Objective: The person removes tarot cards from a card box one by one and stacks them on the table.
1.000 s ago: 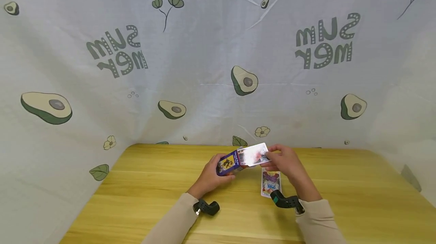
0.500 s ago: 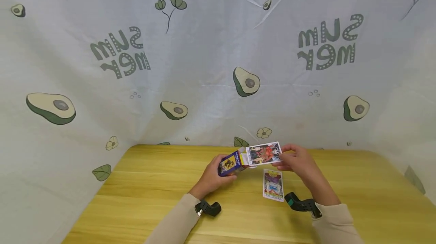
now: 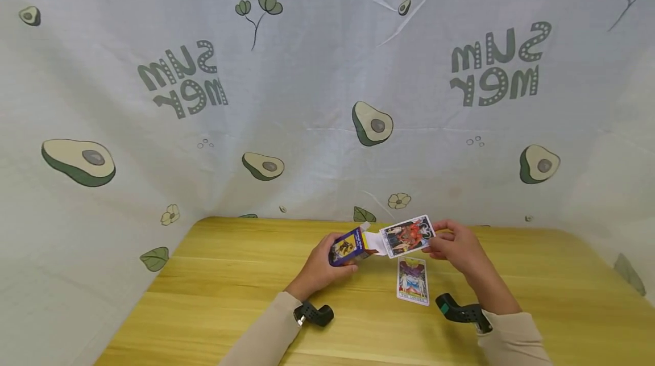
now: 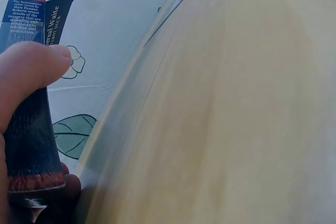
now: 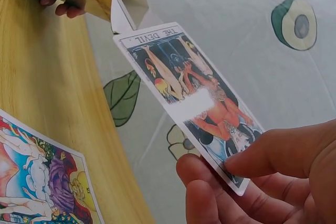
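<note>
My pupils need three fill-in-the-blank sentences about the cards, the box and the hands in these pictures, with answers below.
1. The box in the left hand has its flap ____.
2. The held card, in the right hand, is titled THE ____.
3. The second card lies face ____ on the table.
Missing words: open; DEVIL; up.
</note>
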A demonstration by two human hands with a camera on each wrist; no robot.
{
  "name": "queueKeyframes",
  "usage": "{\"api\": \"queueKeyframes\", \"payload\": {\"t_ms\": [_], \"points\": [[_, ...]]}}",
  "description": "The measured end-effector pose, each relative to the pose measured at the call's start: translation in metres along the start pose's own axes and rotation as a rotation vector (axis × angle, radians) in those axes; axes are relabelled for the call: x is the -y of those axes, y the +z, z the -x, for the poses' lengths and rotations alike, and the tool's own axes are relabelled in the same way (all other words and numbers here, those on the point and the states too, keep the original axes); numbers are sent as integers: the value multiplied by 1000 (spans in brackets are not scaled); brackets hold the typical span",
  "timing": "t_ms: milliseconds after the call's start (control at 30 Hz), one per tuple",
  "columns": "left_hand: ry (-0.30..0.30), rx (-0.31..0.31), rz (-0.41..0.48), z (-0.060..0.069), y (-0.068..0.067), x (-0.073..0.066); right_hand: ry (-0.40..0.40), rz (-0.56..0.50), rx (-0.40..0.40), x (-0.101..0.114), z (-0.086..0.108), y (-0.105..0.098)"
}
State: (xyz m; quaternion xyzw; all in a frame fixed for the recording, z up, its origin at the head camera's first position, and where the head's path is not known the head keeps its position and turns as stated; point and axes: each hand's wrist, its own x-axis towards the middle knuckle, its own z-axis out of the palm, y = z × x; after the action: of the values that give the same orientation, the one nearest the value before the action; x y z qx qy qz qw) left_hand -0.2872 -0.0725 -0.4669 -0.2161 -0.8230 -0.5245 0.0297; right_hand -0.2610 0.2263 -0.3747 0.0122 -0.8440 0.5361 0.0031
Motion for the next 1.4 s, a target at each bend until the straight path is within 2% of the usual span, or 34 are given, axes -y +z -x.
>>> {"api": "queueKeyframes", "payload": {"t_ms": [200,667,933,1167,1400], "points": [[6,10,32,1,-1,-2,5,-18,-11,-2,3,-1],[2,5,14,1,-2,0,-2,-1,-9,-10,5,-2],[12,10,32,1,0,0,32,12,-27,-14,3,0],[9,6,7,1,-1,-1,73,18,-48,-17,0,2],[10,2,-1,2,0,-2,67,17,-13,-22,-1,2]]}}
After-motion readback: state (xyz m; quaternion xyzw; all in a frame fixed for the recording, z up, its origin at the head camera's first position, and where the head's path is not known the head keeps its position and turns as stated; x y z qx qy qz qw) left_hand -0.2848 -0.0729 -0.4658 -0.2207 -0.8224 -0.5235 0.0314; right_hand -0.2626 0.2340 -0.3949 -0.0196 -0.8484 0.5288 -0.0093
